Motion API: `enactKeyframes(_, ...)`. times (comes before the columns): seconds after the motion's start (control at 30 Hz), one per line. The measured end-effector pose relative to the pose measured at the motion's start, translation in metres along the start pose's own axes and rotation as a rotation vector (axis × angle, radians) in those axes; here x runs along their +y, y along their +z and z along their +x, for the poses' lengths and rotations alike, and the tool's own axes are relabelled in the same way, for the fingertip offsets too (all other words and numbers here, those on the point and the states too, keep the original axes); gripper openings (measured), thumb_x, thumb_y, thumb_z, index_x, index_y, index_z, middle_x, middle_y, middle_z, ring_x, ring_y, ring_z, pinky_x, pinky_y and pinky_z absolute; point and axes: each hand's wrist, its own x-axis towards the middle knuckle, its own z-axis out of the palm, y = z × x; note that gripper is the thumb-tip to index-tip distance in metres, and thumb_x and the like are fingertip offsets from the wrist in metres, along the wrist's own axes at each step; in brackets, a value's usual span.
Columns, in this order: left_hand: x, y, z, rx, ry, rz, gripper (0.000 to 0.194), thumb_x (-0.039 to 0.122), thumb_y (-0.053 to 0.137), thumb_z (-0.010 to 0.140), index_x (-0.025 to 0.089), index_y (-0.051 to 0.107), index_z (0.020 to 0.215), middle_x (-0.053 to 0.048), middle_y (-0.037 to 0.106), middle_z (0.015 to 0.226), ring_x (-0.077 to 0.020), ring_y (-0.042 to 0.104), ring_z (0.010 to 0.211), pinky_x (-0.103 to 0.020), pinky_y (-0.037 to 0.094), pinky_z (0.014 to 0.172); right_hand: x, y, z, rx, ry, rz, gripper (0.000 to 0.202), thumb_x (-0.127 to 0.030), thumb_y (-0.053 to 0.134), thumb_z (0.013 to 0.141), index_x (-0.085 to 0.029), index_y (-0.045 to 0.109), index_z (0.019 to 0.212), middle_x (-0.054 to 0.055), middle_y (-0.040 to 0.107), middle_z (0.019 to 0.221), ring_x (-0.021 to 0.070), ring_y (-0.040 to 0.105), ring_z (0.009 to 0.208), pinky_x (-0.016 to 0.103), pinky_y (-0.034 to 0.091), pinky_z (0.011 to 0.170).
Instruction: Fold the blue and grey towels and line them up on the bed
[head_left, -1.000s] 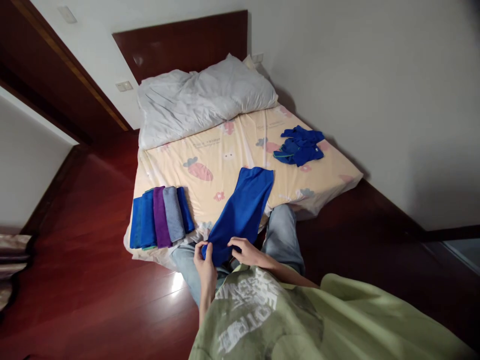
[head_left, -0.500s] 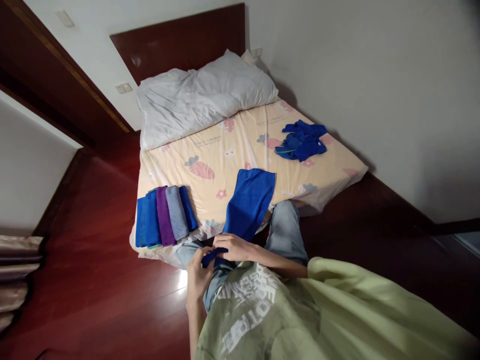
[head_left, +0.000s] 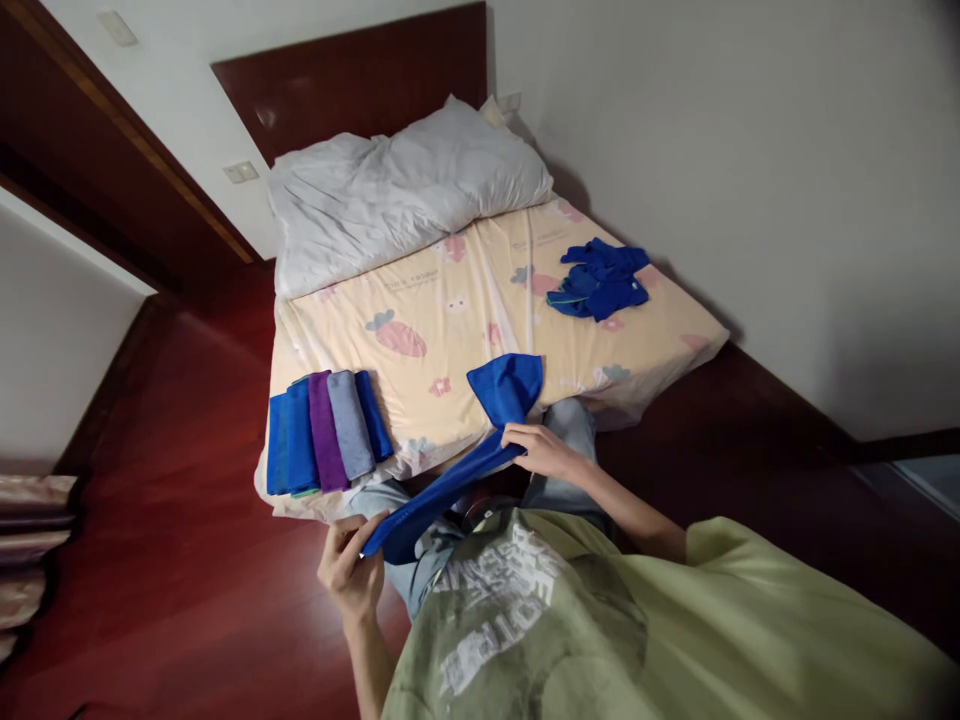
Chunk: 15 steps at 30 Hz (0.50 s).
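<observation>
A blue towel [head_left: 450, 490] is stretched between my two hands above my legs. My left hand [head_left: 351, 562] pinches one end of it, low and to the left. Farther up and to the right, my right hand [head_left: 541, 450] grips its edge. Beyond the right hand, the loose part of the towel lies on the front edge of the bed. To the left on the bed, folded towels [head_left: 330, 430] in blue, purple and grey lie in an overlapping row. A crumpled heap of blue cloths [head_left: 600, 280] rests at the right side of the bed.
The bed [head_left: 420, 400] has a yellow sheet with carrot prints. A white pillow or quilt [head_left: 412, 195] lies against the dark headboard [head_left: 360, 75]. Red wooden floor [head_left: 187, 560] runs along the left, with a curtain [head_left: 34, 545] at the far left. A wall borders the right.
My hands have moved apart, left hand down and left, right hand up and right. The towel is now pulled taut between them, and less of it lies on the bed.
</observation>
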Motion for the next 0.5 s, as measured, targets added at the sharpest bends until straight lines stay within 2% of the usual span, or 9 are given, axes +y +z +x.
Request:
enactKeyframes(0.13,-0.001,0.004,0.004,0.031,0.0,-0.012,0.031,0.006,0.072,0.082,0.026,0.08,0.103,-0.001,0.063,0.083,-0.014,0.062,0.07,-0.027,0.051,0.063,0.017,-0.015,-0.008,0.02,0.16,-0.089,0.03,-0.003,0.054,0.076,-0.022,0.066,0.096,0.003,0.068,0.101,0.0192,0.067,0.09,0.027,0.049,0.082)
enactKeyframes(0.27,-0.011,0.008,0.001,0.129,-0.185,0.048,0.009,0.021,0.071,0.086,0.02,0.078,0.091,-0.001,0.062,0.079,-0.0166,0.063,0.072,-0.03,0.051,0.066,0.028,-0.036,-0.009,0.107,0.243,-0.092,0.011,-0.011,0.061,0.078,-0.022,0.06,0.079,0.002,0.065,0.086,0.0187,0.063,0.082,0.026,0.045,0.076)
enactKeyframes(0.37,-0.021,0.009,-0.003,0.204,-0.349,0.11,0.017,0.034,0.068,0.087,0.018,0.073,0.084,-0.002,0.061,0.079,-0.0192,0.063,0.075,-0.034,0.051,0.07,0.03,-0.06,-0.011,0.13,0.242,-0.124,0.014,-0.01,0.059,0.077,-0.021,0.056,0.071,0.001,0.061,0.076,0.0172,0.058,0.073,0.026,0.042,0.074)
enactKeyframes(0.5,-0.032,0.007,-0.002,0.344,-0.445,0.159,0.024,0.041,0.069,0.082,0.018,0.067,0.079,-0.001,0.058,0.077,-0.0199,0.059,0.075,-0.036,0.049,0.071,0.032,-0.086,-0.014,0.09,0.22,-0.141,0.014,-0.009,0.055,0.077,-0.022,0.06,0.079,0.001,0.065,0.08,0.0181,0.058,0.076,0.027,0.042,0.077)
